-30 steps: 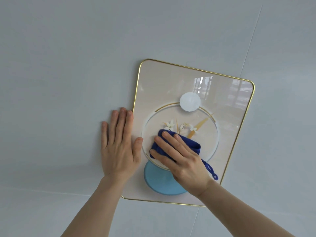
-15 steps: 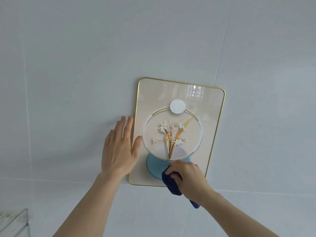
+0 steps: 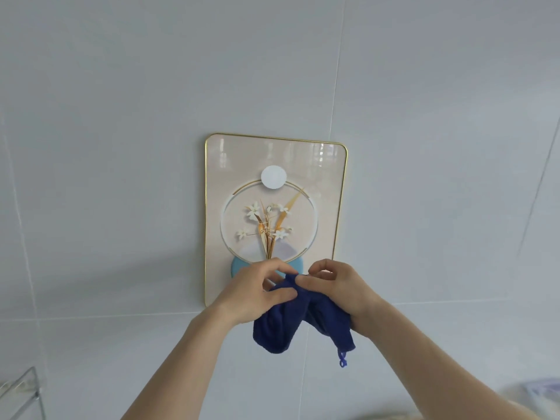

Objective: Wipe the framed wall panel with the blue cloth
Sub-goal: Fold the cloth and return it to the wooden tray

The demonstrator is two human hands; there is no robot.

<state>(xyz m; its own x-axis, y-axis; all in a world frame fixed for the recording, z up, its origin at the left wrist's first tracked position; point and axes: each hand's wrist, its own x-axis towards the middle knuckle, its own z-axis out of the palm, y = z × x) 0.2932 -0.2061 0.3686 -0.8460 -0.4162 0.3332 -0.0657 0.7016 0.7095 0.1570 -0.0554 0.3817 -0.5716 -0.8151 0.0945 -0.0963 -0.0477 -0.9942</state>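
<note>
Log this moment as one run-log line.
phase: regripping cloth | left hand: pinching blue cloth | right hand: pinching blue cloth | framed wall panel: on wall, untouched | cloth: off panel

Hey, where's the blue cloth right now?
In the head view, the blue cloth is low and centre, held between the left hand and right hand in front of the framed wall panel's bottom edge.

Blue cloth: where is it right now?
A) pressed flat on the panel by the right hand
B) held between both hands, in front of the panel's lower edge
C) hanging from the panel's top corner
B: the left hand and right hand both pinch the blue cloth, bunched and hanging in front of the framed wall panel.
</note>
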